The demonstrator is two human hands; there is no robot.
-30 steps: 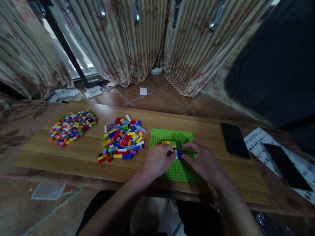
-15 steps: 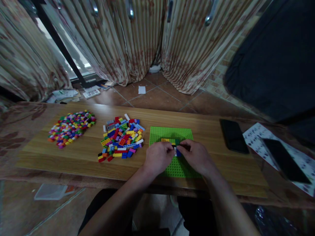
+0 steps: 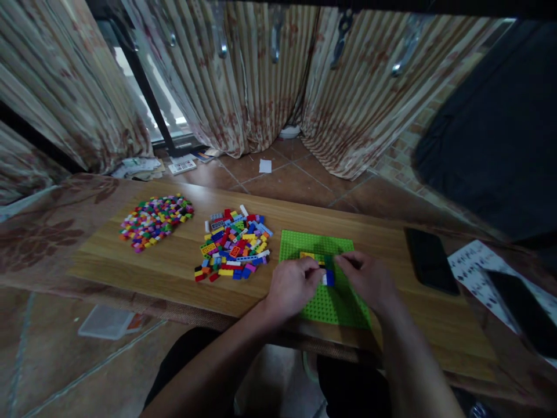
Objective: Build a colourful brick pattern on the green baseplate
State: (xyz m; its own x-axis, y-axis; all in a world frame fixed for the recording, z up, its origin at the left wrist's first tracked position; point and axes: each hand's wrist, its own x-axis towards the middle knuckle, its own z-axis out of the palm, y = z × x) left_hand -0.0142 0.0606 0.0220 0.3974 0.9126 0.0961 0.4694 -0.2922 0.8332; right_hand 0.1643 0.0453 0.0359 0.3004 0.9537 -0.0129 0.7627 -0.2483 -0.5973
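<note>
the tabletop [image 3: 385,244] is smooth wood with a soft sheen; the studded baseplate [image 3: 335,310] and loose bricks [image 3: 235,247] look plastic; the curtains [image 3: 256,87] are cloth, the printed sheet [image 3: 467,262] paper.

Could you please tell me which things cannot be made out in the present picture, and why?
Head view: part of the built bricks on the green baseplate, behind the left hand.
Head view: whether that hand's fingers pinch a piece; they cover the spot.
Head view: part of the printed sheet, under a dark device; its marks are too small to read.
Head view: the piece count in the leftmost heap, too small and overlapping.
</note>
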